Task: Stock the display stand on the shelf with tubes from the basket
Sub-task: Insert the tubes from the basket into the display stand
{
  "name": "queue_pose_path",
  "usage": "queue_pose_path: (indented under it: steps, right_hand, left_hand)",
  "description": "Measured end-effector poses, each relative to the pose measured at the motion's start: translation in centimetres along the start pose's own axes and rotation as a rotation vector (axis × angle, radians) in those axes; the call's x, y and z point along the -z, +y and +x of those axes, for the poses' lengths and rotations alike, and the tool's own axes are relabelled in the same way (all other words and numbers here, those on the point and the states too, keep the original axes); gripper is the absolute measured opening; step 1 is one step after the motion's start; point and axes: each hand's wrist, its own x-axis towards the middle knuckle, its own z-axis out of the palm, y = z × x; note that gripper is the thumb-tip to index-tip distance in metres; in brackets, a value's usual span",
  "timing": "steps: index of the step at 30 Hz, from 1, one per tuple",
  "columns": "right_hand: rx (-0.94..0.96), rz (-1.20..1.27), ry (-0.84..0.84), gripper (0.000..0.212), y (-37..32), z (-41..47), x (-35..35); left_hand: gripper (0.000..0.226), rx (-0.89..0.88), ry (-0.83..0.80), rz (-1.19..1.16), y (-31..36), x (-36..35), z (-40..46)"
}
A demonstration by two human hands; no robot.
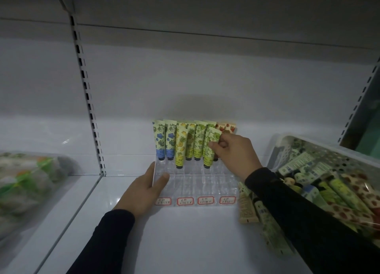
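Centre frame: right hand (pixel 232 150) pinches green tube (pixel 209 153) over stand (pixel 195 183); left hand (pixel 144 193) grips stand's left edge. Risk: tilted entry topples neighbouring tubes.

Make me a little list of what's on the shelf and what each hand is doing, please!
stand: clear display stand on the white shelf, tubes upright in its back rows, front rows bare
left hand: left hand grips the stand's left edge
right hand: right hand pinches a green tube standing in the stand
basket: white basket of tubes at the right
loose tubes: a few loose tubes lie between stand and basket
labels: four red-bordered labels on the stand's front
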Motion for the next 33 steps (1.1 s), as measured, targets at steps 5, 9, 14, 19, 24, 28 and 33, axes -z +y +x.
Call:
queue_pose_path:
  steps: [5, 9, 14, 19, 24, 28, 33]
  right_hand:
    - [-0.008, -0.025, -0.001, 0.040, 0.01, 0.05, -0.19]
    - [-0.011, -0.044, -0.002, 0.039, -0.12, -0.06, -0.30]
    - [0.016, -0.044, -0.002, 0.036, -0.43, -0.18, -0.34]
    - [0.034, -0.068, -0.017, 0.034, -0.54, 0.11, -0.47]
    - [0.023, -0.074, -0.024, 0.032, -0.46, 0.03, -0.53]
    - [-0.006, -0.079, -0.035, 0.034, -0.44, 0.12, -0.45]
    - [-0.027, -0.061, -0.088, 0.043, -0.22, 0.28, 0.13]
  left_hand:
    - [0.050, -0.013, 0.018, 0.009, -0.04, -0.03, -0.07]
    - [0.059, 0.004, 0.013, 0.016, 0.11, -0.08, -0.14]
    - [0.064, 0.012, 0.016, 0.020, 0.18, -0.04, -0.20]
    - [0.061, 0.018, 0.015, 0.032, 0.31, -0.10, -0.22]
    - [0.061, 0.029, 0.010, 0.035, 0.53, -0.01, -0.27]
    - [0.063, 0.036, 0.010, 0.033, 0.42, -0.01, -0.33]
    - [0.062, 0.044, 0.010, 0.039, 0.55, -0.01, -0.35]
